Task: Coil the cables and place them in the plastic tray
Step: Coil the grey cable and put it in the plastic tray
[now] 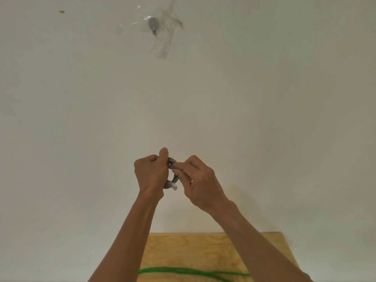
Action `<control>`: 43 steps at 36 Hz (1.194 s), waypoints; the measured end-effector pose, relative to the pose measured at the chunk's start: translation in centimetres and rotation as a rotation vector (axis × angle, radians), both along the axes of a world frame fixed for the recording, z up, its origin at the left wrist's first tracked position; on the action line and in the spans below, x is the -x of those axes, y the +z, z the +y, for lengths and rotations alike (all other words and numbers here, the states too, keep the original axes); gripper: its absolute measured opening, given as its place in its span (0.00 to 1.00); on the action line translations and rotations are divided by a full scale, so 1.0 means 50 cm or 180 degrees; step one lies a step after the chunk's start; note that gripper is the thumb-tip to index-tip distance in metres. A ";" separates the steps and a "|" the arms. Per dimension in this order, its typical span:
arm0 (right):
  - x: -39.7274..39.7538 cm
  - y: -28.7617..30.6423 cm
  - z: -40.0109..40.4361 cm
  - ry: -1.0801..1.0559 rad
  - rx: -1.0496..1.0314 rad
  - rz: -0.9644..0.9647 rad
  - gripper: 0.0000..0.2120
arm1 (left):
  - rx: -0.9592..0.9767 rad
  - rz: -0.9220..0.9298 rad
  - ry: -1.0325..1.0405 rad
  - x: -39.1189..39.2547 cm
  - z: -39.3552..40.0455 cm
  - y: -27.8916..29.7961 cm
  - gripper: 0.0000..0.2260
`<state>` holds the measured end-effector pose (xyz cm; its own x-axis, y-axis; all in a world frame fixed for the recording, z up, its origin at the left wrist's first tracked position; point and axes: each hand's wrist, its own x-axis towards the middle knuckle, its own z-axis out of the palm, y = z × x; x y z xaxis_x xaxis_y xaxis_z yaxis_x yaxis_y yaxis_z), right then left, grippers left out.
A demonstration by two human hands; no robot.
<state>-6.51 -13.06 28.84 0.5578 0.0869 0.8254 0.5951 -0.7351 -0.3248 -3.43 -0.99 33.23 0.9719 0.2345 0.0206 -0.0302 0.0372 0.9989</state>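
Note:
Both hands are raised in front of a pale wall, holding a small grey cable coil [172,173] between them. My left hand [151,174] grips the coil's left side in a closed fist with the thumb up. My right hand [200,182] pinches the coil's upper right part with its fingertips. A clear plug end [173,187] sticks out at the coil's bottom. A green cable [183,271] lies stretched across the wooden table [203,249] below. No plastic tray is in view.
A grey hook [153,24] under clear tape is stuck high on the wall. The table's far edge meets the wall; only its back part shows between my forearms.

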 end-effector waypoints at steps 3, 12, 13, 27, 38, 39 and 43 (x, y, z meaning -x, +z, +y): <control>0.001 -0.002 -0.012 -0.0055 -0.0215 -0.0075 0.05 | -0.0296 -0.0222 -0.0063 -0.004 0.006 -0.003 0.15; 0.001 -0.039 -0.011 0.0098 -0.0618 0.0282 0.08 | -0.0669 -0.0185 0.0093 -0.012 0.004 -0.043 0.20; 0.001 -0.045 -0.006 0.0125 -0.0503 0.0238 0.10 | -0.0641 -0.0173 0.0102 -0.012 0.002 -0.047 0.19; 0.040 -0.111 -0.020 0.0501 -0.2572 0.1229 0.05 | -0.0410 0.0138 -0.0441 0.006 -0.024 -0.107 0.20; 0.096 -0.217 -0.033 0.0093 -0.3005 0.1883 0.07 | -0.0424 0.0460 -0.0771 0.080 -0.056 -0.214 0.21; 0.101 -0.230 -0.034 0.0020 -0.3030 0.1884 0.07 | -0.0449 0.0437 -0.0770 0.088 -0.060 -0.228 0.20; 0.121 -0.288 -0.034 -0.0127 -0.3125 0.1999 0.07 | -0.0730 0.0314 -0.0526 0.122 -0.073 -0.283 0.19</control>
<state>-12.55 -14.74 14.46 0.8802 -0.4626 0.1060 0.1097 -0.0188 -0.9938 -9.52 -4.62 19.07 0.9965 0.0729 -0.0417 0.0551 -0.1935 0.9795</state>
